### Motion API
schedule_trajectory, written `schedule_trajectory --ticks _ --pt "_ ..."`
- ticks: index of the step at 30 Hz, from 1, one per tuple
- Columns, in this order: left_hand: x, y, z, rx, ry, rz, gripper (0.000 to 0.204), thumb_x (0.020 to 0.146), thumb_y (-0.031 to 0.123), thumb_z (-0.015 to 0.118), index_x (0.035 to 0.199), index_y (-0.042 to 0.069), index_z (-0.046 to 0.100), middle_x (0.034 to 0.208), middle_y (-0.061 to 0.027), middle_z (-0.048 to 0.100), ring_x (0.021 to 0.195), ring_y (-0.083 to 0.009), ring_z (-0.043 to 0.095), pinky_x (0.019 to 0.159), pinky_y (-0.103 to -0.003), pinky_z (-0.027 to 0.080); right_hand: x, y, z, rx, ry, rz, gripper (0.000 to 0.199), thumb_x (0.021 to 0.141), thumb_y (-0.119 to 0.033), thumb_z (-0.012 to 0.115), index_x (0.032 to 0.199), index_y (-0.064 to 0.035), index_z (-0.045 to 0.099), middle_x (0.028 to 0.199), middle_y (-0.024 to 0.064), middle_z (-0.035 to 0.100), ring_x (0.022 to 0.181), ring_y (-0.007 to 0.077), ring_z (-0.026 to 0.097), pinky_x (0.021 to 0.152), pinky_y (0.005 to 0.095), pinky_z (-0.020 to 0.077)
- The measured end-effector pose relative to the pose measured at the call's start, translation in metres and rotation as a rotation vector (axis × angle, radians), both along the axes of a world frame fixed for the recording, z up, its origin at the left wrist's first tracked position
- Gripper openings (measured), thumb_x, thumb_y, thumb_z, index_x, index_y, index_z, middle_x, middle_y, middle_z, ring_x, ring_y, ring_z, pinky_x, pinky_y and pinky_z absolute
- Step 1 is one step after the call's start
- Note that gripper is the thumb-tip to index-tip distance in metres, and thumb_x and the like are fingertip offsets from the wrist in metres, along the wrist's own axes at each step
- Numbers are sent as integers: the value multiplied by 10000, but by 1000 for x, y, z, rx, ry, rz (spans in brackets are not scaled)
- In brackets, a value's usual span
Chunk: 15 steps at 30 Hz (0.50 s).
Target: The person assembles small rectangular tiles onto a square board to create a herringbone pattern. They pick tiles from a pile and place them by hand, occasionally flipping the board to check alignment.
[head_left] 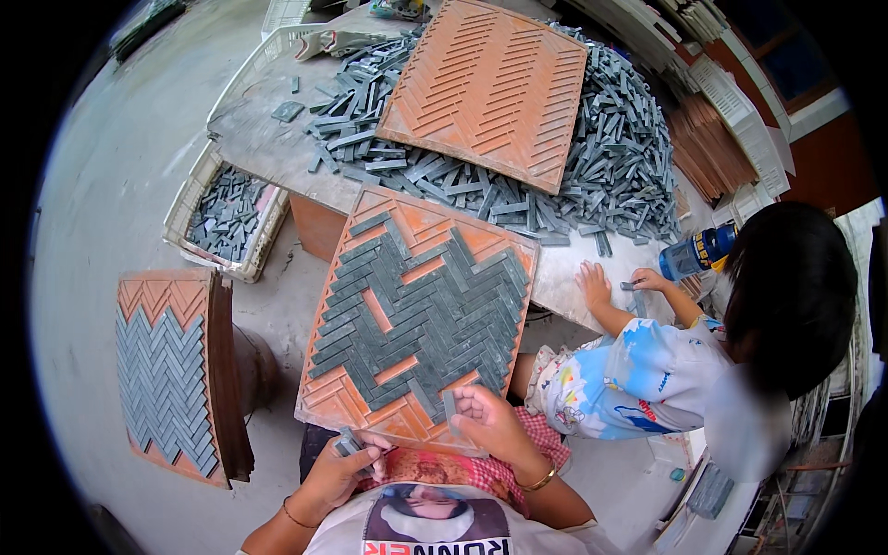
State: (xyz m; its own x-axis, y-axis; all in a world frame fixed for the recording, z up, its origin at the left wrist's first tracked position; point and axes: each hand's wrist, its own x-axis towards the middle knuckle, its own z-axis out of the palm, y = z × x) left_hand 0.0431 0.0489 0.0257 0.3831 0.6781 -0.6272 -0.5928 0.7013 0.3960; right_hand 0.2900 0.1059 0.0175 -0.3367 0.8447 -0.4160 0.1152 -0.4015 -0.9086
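Note:
An orange herringbone tray [316, 407] lies tilted across my lap, its upper part against the table edge. Dark grey strip tiles [435, 314] fill most of its grooves in a zigzag. Bare orange slots show within the tiled area and along the upper and lower ends. My right hand [490, 424] pinches one grey strip tile [451, 412] over the tray's lower right part. Beside the lower left edge, my left hand [344, 467] is closed around a few strip tiles [348, 442].
A heap of loose tiles [620, 139] covers the table [268, 139], with an unfilled orange tray [481, 88] on top. A white crate [176, 217] of tiles stands left, above stacked trays [166, 370]. Another person [638, 370] handles a tile at right, near a blue bottle [696, 252].

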Motion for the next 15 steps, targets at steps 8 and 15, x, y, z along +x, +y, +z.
schedule_trajectory --ticks 8,15 --pt "-3 -2 -6 0 21 37 166 818 101 613 919 -22 566 692 -85 554 629 -194 543 612 -298 447 1 12 9 -144 13 -109 304 843 12 516 1141 43 463 924 64 561 788 94 571 662 227 494" --pt "-2 0 -7 7 6 48 180 814 111 621 920 -24 568 704 -88 566 633 -194 548 621 -299 451 16 20 10 -25 -5 -128 291 818 24 547 1103 56 500 931 77 570 770 105 585 692 244 509"
